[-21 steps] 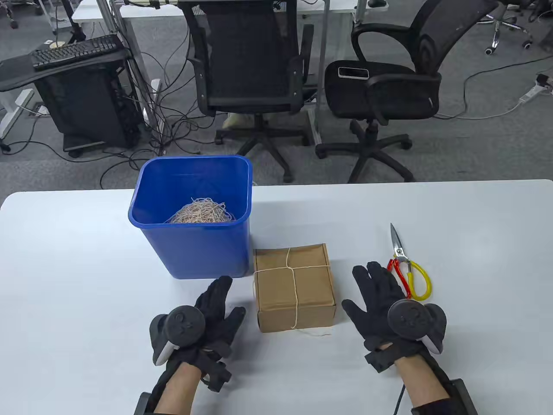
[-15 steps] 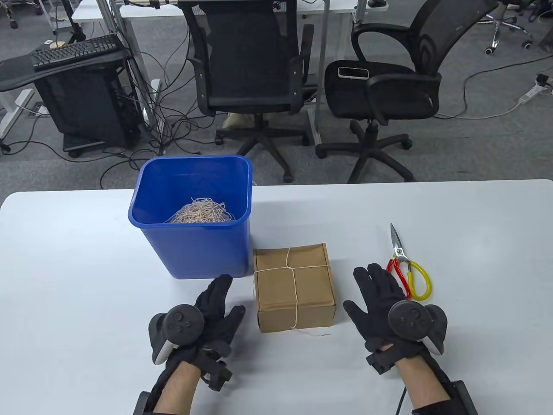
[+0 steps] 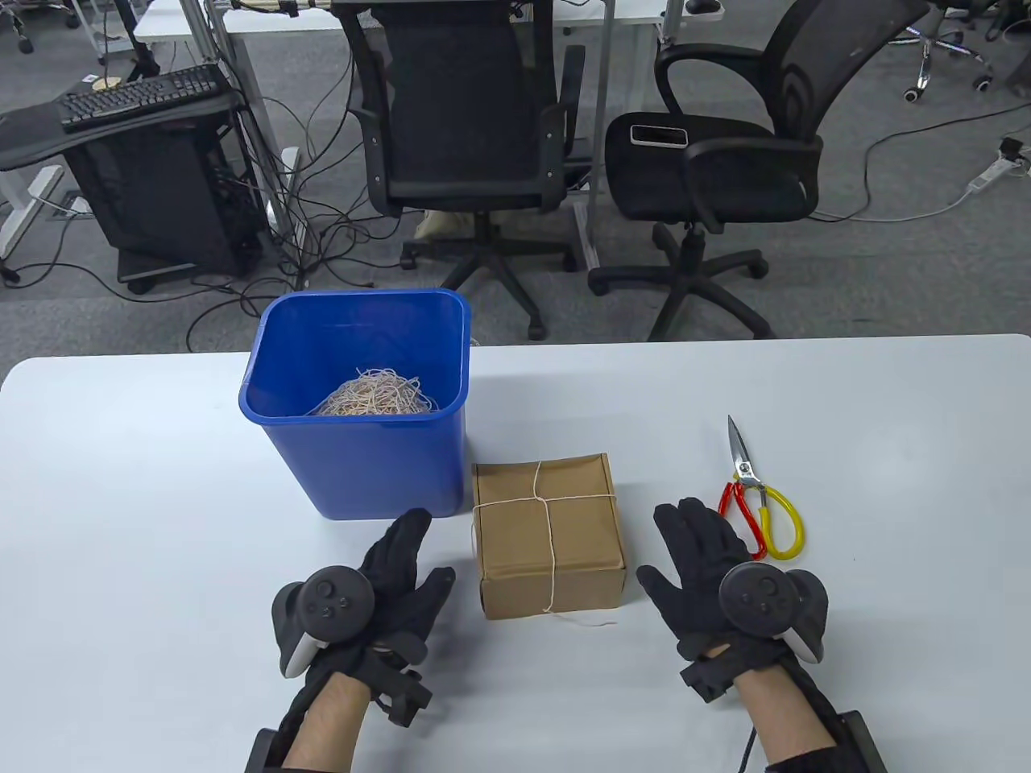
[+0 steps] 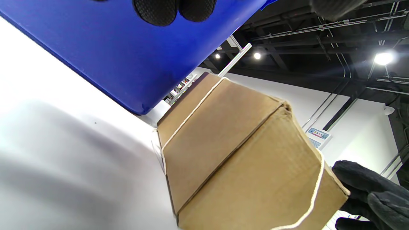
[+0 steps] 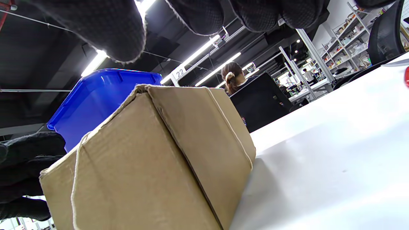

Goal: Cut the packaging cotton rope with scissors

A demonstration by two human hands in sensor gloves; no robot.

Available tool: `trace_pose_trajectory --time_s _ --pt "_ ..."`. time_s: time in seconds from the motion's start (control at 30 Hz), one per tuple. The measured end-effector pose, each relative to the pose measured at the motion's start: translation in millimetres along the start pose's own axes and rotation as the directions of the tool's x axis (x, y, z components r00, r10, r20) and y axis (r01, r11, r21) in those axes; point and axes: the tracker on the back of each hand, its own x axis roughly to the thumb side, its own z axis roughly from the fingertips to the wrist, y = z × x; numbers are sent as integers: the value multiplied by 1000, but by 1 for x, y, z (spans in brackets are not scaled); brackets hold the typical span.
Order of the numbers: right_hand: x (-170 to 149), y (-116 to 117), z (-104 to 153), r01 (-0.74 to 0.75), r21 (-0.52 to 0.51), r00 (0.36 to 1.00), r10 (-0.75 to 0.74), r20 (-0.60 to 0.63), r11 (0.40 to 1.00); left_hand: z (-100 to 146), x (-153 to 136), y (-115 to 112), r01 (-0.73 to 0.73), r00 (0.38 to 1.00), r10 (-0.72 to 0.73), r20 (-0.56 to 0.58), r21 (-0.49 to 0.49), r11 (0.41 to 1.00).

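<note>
A brown cardboard box sits on the white table, tied crosswise with thin cotton rope; a loose rope end lies at its near edge. The box also shows in the left wrist view and the right wrist view. Scissors with one red and one yellow handle lie closed to the right of the box. My left hand lies open on the table left of the box, empty. My right hand lies open between the box and the scissors, empty, just left of the scissor handles.
A blue bin holding a heap of cut rope pieces stands just behind and left of the box, close to my left fingers. Office chairs stand beyond the table's far edge.
Both hands have drifted slightly to the left. My right hand's fingers moved a little off the scissor handles. Nothing was picked up.
</note>
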Motion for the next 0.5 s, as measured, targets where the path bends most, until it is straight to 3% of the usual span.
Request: trace_pose_trajectory --time_s 0.37,0.5 --pt "4 3 2 -6 10 1000 6 25 1000 2 -5 -3 -2 1000 2 10 -17 1000" --pt "9 -7 -3 24 -46 999 -22 44 999 1 -8 -1 -7 1000 7 -4 -14 1000"
